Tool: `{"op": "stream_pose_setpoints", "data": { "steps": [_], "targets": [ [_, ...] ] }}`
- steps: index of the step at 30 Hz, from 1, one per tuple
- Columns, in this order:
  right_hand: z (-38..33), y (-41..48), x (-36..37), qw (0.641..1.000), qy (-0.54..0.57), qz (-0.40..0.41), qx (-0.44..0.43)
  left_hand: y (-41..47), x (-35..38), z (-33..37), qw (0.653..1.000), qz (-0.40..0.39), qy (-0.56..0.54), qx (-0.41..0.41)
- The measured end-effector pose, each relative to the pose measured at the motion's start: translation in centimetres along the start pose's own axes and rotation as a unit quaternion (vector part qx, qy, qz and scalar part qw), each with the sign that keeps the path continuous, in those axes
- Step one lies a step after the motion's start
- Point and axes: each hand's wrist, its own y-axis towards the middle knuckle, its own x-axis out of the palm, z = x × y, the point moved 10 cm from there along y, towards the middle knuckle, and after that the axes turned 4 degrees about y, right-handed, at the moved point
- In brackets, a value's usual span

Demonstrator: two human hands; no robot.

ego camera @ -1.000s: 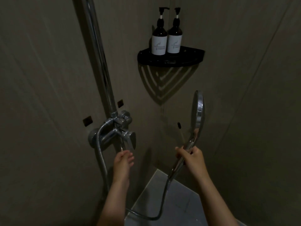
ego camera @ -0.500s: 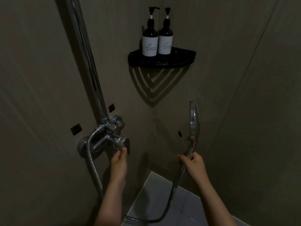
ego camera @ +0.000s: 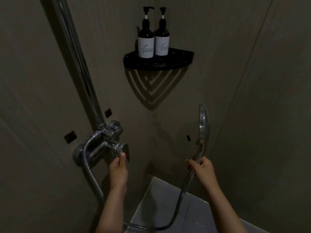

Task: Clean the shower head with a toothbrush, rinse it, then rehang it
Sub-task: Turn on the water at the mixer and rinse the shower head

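dim shower corner: my left hand (ego camera: 118,167) is curled on the tap lever (ego camera: 124,149), thumb pressed to its face, while my right hand (ego camera: 202,169) is clenched around the handle of the shower head (ego camera: 204,123). the head is off the wall, held upright and edge-on near the corner, well apart from the tap. no water shows from it.

i judge this to be the start of the rinse. no toothbrush is in view, so i cannot tell whether the scrubbing is finished. rinsing and rehanging are both left to do.

the metal hose (ego camera: 176,214) loops low from the handle, across the pale floor (ego camera: 168,199) and back up to the tap. a chrome rail (ego camera: 80,64) rises from the tap out of the top of the frame, and no holder for the head is in sight. two pump bottles (ego camera: 145,46) stand side by side on a black corner shelf (ego camera: 158,63), above and well clear of both hands. the slack hose is the only thing near my arms.
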Motion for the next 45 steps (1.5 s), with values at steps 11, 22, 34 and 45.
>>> {"op": "stream_pose_setpoints", "data": {
  "steps": [11, 22, 34, 45],
  "targets": [
    [1.2, 0.5, -2.4, 1.000, 0.005, 0.020, 0.006, -0.1, 0.1, 0.3, 1.000, 0.021, -0.020, 0.006],
    [1.1, 1.1, -5.0, 0.998, -0.019, 0.053, -0.011, -0.2, 0.1, 0.2, 0.999, 0.041, -0.023, -0.021],
    [1.3, 1.5, -6.2, 0.998, -0.032, 0.050, -0.011, -0.7, 0.4, 0.8, 0.996, 0.064, -0.065, -0.011],
    [1.5, 2.1, -7.3, 0.998, -0.035, 0.059, -0.010, -0.7, 0.2, 0.6, 0.995, 0.081, -0.052, -0.029]
  ]
}}
